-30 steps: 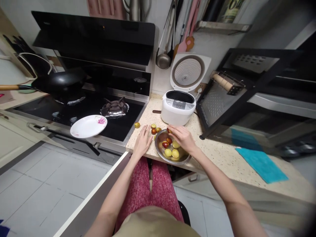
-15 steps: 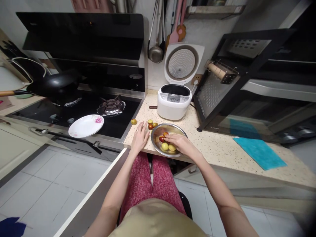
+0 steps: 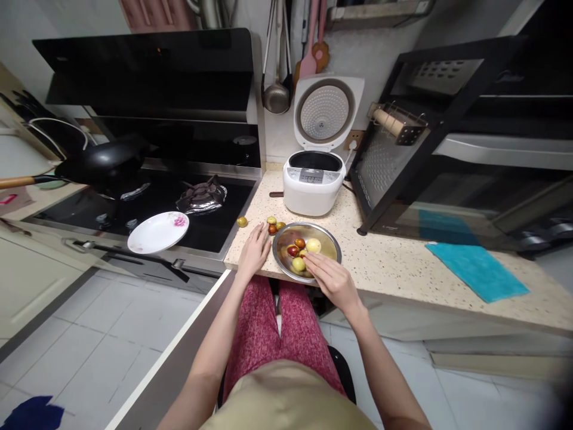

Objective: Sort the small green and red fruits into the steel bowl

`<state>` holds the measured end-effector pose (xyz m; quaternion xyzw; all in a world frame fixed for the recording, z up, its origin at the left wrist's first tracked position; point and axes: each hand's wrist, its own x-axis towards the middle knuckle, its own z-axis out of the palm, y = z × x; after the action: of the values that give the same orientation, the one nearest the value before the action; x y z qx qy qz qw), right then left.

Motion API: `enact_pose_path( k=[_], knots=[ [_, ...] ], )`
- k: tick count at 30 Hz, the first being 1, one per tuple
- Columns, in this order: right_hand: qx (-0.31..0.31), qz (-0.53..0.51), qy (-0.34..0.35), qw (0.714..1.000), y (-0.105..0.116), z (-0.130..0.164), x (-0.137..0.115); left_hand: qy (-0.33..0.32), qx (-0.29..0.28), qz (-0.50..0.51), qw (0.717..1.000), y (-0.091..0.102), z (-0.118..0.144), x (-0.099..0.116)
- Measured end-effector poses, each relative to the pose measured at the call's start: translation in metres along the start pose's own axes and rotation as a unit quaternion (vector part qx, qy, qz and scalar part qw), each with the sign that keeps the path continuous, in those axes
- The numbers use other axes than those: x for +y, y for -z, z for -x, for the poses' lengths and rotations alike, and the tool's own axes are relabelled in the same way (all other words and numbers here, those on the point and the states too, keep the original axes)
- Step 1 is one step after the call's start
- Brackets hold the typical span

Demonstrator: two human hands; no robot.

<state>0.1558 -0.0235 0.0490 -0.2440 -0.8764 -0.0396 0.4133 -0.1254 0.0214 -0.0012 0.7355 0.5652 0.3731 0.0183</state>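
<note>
Head view: left grip (image 3: 255, 251) flat beside bowl rim (image 3: 308, 224), right grip (image 3: 330, 276) inside, hold unclear.

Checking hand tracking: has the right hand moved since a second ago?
Yes: judged against the rice cooker, the right hand has moved away from it, toward the near side of the metal bowl.

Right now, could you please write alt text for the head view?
A person's right hand reaches into a metal bowl of red and yellow-green fruit; the left hand rests on the counter beside loose fruit. Behind the bowl stands an open white rice cooker.
</note>
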Motion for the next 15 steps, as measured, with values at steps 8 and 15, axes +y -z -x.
enact_pose_path(
  k=[8, 15],
  knots=[
    [0.087, -0.029, -0.070, 0.993, -0.019, 0.022, -0.031, -0.063, -0.063, 0.011, 0.996, 0.007, -0.005, -0.002],
    [0.119, -0.043, -0.081, 0.989, -0.027, 0.032, -0.040, -0.047, -0.061, 0.003, 0.997, 0.010, -0.005, 0.002]
  ],
)
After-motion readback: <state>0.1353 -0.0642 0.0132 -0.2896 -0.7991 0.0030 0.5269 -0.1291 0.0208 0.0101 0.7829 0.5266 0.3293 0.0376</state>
